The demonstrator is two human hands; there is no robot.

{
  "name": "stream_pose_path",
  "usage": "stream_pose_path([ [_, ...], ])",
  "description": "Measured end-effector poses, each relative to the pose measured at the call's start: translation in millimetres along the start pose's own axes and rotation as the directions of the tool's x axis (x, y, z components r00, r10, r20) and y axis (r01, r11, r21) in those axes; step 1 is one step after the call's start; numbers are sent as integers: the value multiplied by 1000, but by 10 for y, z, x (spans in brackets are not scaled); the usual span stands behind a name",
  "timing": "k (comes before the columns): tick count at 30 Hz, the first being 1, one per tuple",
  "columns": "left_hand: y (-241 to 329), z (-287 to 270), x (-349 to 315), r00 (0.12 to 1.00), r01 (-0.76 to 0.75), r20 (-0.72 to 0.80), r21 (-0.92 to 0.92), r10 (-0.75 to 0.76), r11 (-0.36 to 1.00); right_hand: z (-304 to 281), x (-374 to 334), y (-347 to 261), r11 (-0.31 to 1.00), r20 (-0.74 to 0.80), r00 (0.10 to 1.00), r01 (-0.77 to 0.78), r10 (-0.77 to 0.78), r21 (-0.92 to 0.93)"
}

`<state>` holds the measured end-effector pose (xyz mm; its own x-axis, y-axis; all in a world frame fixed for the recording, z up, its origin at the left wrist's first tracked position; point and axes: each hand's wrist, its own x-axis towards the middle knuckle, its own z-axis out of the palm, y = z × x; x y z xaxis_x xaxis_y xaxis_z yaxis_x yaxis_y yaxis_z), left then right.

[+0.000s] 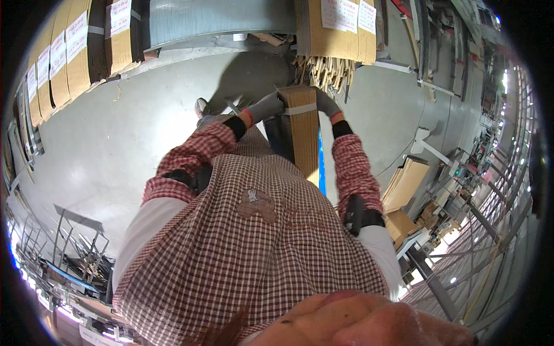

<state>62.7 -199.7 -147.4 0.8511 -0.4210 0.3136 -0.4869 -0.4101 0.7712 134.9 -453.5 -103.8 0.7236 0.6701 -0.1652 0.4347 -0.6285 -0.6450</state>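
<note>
A strapped bundle of flat brown cardboard (304, 132) stands on edge in front of my body, between my arms. Around its far part runs a white strap (301, 109). My left hand (266, 108), in a grey glove, is closed on the bundle's left side near the far end. On the opposite side my right hand (328, 104), gloved the same way, grips the far right corner, with its fingers mostly hidden behind the cardboard. Something dark lies along the bundle's left face, and a blue strip (322, 164) shows by its right edge.
Upright cardboard stacks with white labels (75, 43) line the far left. Another labelled stack (340, 34) stands at the far right, above a heap of cardboard strips (332, 74). A grey metal surface (213, 17) lies between them. Flat boards (405, 183) and a wire rack (78, 242) flank me.
</note>
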Motion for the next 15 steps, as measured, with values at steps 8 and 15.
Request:
stream_pose_path([
  [8,276,-527,78,831,528,386,-320,-400,787,-441,294,-2177,732,-354,757,-231,549,641],
  [15,182,-1175,-743,855,519,364,-590,-370,618,91,108,-2235,729,-467,759,-618,454,-296],
])
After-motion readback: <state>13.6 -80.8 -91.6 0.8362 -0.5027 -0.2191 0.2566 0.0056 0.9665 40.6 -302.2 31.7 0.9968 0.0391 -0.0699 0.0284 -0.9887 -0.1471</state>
